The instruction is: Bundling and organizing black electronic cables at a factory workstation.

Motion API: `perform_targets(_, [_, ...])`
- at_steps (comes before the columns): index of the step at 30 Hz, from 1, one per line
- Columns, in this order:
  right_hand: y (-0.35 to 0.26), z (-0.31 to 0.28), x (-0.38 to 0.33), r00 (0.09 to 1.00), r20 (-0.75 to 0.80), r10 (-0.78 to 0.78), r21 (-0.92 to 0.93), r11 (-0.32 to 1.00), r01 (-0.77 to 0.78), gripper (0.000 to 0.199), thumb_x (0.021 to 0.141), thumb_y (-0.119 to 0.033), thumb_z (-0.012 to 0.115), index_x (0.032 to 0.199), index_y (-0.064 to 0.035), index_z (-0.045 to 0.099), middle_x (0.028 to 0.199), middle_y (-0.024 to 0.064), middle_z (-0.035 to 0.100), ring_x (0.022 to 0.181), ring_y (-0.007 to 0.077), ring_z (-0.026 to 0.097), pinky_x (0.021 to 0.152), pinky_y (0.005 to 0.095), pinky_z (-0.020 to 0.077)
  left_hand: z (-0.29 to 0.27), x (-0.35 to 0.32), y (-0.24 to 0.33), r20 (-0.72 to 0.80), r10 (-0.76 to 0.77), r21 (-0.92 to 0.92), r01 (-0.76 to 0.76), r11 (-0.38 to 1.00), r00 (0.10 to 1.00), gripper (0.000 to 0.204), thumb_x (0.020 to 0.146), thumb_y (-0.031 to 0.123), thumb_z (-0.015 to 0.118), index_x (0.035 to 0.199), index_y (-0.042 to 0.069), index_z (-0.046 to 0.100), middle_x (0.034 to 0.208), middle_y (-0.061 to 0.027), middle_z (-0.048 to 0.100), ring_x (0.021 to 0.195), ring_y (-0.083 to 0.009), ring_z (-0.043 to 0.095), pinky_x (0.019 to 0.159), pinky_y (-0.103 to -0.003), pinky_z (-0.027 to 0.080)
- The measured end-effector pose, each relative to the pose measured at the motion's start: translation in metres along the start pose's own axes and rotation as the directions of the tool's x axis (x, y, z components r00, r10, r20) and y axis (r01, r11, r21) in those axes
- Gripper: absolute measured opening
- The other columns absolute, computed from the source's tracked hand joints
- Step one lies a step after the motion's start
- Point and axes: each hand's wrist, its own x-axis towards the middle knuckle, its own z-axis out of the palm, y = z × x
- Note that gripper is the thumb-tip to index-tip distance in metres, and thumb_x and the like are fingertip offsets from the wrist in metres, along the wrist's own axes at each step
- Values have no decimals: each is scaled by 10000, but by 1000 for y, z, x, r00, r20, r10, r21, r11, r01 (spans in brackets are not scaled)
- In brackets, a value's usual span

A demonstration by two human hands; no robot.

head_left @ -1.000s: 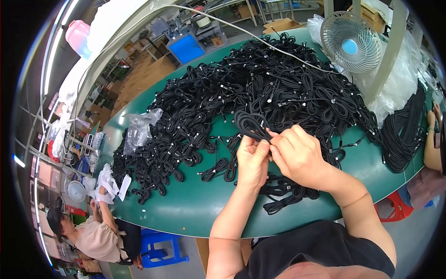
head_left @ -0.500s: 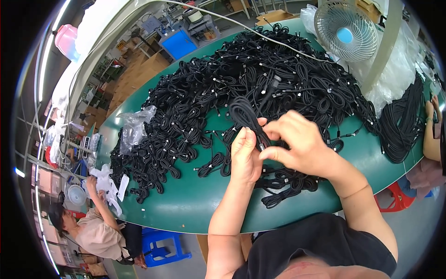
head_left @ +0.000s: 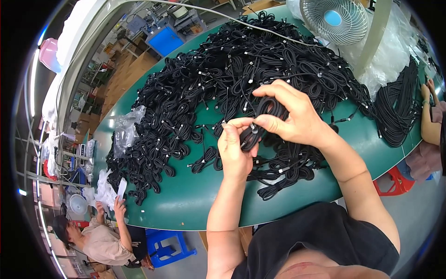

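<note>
A coiled black cable [head_left: 270, 108] with a small silver plug end is held between my two hands, above the near middle of the table. My left hand [head_left: 236, 156] grips the lower part of the coil, thumb and fingers closed round it. My right hand [head_left: 292, 114] curls over the upper loops, its thumb pressed close to the plug. Just beyond and beneath lies a large heap of similar black cable coils [head_left: 204, 88], many with silver plug ends. Several more coils [head_left: 290, 167] lie on the green table right below my hands.
The green table [head_left: 186, 204] curves around in front of me. A white fan [head_left: 333, 21] and clear plastic stand at the far right, near a bundle of long black cables [head_left: 397, 109]. A clear bag [head_left: 126, 132] lies at left. Co-workers sit at both ends; a blue stool [head_left: 169, 249] stands lower left.
The coil has been turned and drawn lower between my hands. My right hand has moved up and now wraps the upper loops. The co-worker at left has raised a hand holding something white.
</note>
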Motion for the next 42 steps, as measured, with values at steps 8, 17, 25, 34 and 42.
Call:
perform_targets(8, [-1,21,-8,997,-59,-45,150,987,54,288,844,-243,594,930,30,558,811,119,575,712,193,572,622,282,451,2,-6,-9,-160,-50,158,75,985,986,272,926,292,489,794,55,517,626,60,415,484,-6,297,416,-172,220])
perform_targets(17, [5,27,-8,964,-265,-23,89,995,49,98,786,-58,646,736,12,599,635,78,596,533,132,563,474,237,432,7,-11,-23,-134,32,467,35,884,990,312,958,255,414,763,19,478,657,34,403,613,-41,333,529,-205,295])
perform_targets(25, [9,11,-2,973,-36,228,32,973,-227,338,781,-239,666,987,6,559,790,128,599,598,156,586,531,270,465,10,-3,-18,378,266,825,-453,338,887,476,823,173,601,1185,-67,407,1023,-219,514,905,-360,540,760,-380,458])
perform_targets(34, [-10,-11,-12,953,302,-36,-583,784,214,370,700,-150,677,1036,-51,558,801,80,526,652,220,557,558,324,463,-8,12,-1,-6,-198,-35,198,980,980,235,931,197,460,1036,-1,531,793,-45,571,549,-86,488,450,-201,373])
perform_targets(42, [-8,-15,0,932,223,-286,-634,683,362,127,618,-125,607,736,-81,600,684,10,484,685,161,521,631,306,430,-8,8,5,-55,-260,10,261,965,964,224,914,201,493,966,-13,536,753,-76,585,524,-102,511,419,-215,375])
